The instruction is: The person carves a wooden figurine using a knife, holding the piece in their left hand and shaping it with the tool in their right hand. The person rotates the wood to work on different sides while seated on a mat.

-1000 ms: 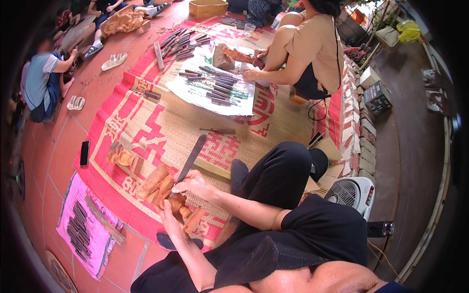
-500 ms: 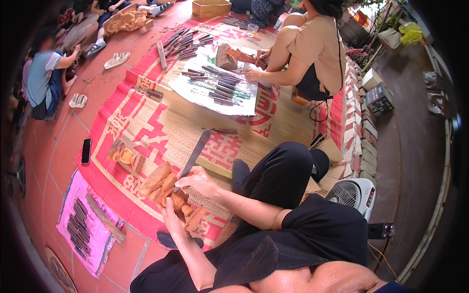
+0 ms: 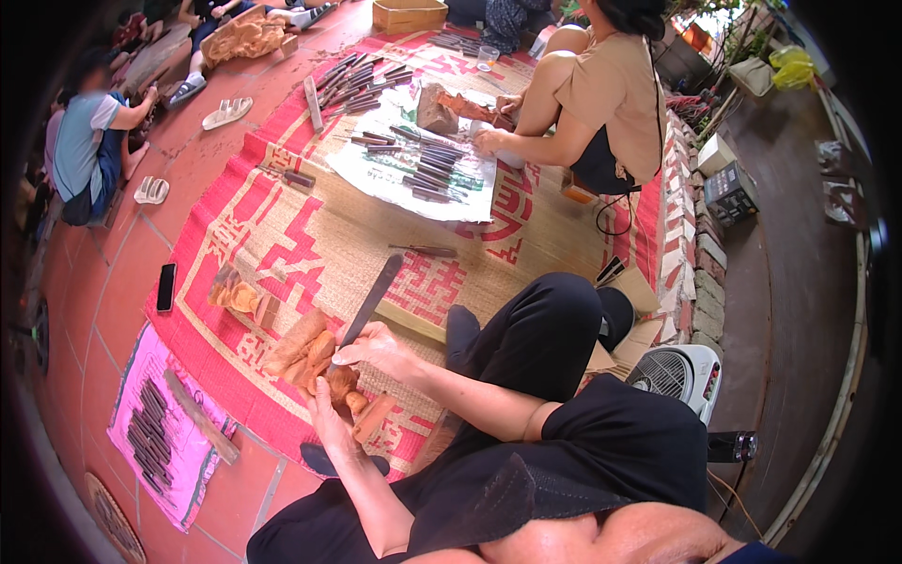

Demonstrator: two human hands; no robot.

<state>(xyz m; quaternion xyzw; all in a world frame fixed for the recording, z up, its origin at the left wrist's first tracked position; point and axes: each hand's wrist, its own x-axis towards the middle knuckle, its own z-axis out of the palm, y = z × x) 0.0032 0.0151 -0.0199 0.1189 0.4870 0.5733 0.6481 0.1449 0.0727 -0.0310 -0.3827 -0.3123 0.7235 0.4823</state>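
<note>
Red floor tiles (image 3: 99, 310) and a woven straw mat in beige and red (image 3: 338, 235) spread across the ground I watch from my remote station. Nearest, the wearer sits with legs in black trousers (image 3: 536, 329), a white-and-grey box fan (image 3: 672, 381) to the right. I have the left hand (image 3: 334, 423) clamped on a carved orange-brown wooden figure (image 3: 305, 352), supporting it at a tilt from the near side, left of the legs. The right hand (image 3: 376, 346) is closed around a long, flat, dark tool (image 3: 373, 293), its near end at the carving and its other end pointing away. Both hands are just beside each other; I cannot tell whether their fingers touch. To the left, a pink cloth (image 3: 150, 352) bears thin dark rods (image 3: 150, 437) and a rough wooden stick (image 3: 200, 416). Beyond the carving, a second, smaller carved wooden piece (image 3: 235, 294) lies on the mat, and a black phone (image 3: 165, 288) lies at the mat's left edge. Farther out, I see a white printed sheet (image 3: 357, 179) carrying many dark-handled tools (image 3: 437, 164); at its right sits a person in a tan shirt (image 3: 611, 99), hands near a reddish-brown wooden carving (image 3: 460, 105). Far left sits a person in a pale blue vest (image 3: 85, 146), and a yellowish wooden box (image 3: 409, 17) stands near the mat's far edge.
</note>
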